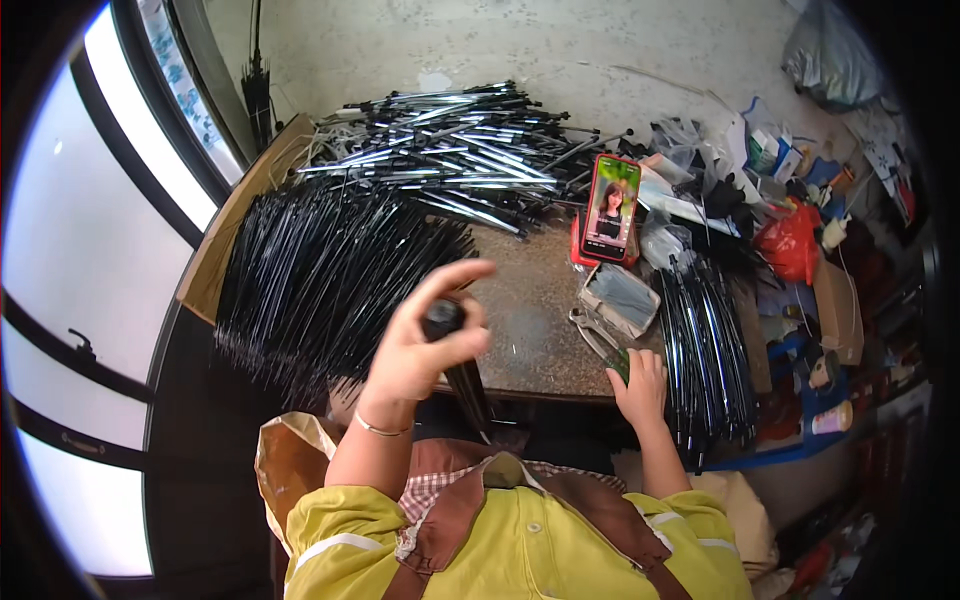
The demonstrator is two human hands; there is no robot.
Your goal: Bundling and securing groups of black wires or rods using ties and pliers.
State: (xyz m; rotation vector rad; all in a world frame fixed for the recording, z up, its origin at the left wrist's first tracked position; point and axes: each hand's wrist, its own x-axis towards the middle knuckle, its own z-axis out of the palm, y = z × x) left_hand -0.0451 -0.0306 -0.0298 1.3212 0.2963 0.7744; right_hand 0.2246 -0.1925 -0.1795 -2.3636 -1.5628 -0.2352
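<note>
Dark rod (467, 388): slanting below blurred left hand (413, 340)
Left hand: holding thumb and forefinger apart, rod grip unclear
Right hand (642, 385): clamping green-handled pliers (598, 342)

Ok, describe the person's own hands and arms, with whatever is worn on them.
The left hand and right hand are both gloveless. A thin, metallic-looking bangle circles the left wrist; none shows on the right. The yellow-green sleeves carry white stripes and leave the forearms bare.
</note>
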